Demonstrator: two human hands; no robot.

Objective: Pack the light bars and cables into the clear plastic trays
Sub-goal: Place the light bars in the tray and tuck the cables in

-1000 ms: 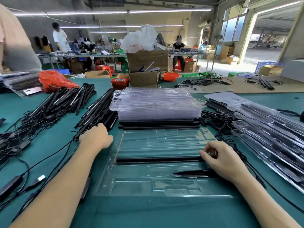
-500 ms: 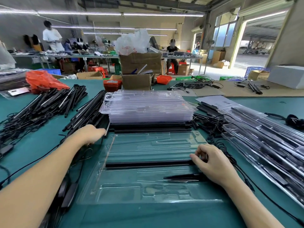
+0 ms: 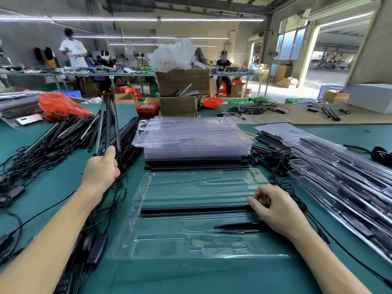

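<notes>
A clear plastic tray (image 3: 169, 245) lies open on the green table in front of me. One black light bar (image 3: 191, 209) sits across its middle slot, and a smaller black piece (image 3: 237, 227) lies in a lower slot. My right hand (image 3: 275, 209) rests at the bar's right end, fingers curled on it. My left hand (image 3: 101, 168) grips the lower ends of a few light bars (image 3: 108, 122), lifted upright above the pile of loose bars (image 3: 70, 132). Their cables (image 3: 114, 200) trail down to the table.
A stack of empty clear trays (image 3: 195, 136) stands behind the open tray on black bars. Packed trays (image 3: 339, 177) lie in a row on the right. Tangled cables and controllers (image 3: 93, 249) cover the left side. Cardboard boxes (image 3: 180, 107) and people at far benches.
My left hand closed on a few light bars from the pile and raised them upright. My right hand stayed at the right end of the bar in the tray.
</notes>
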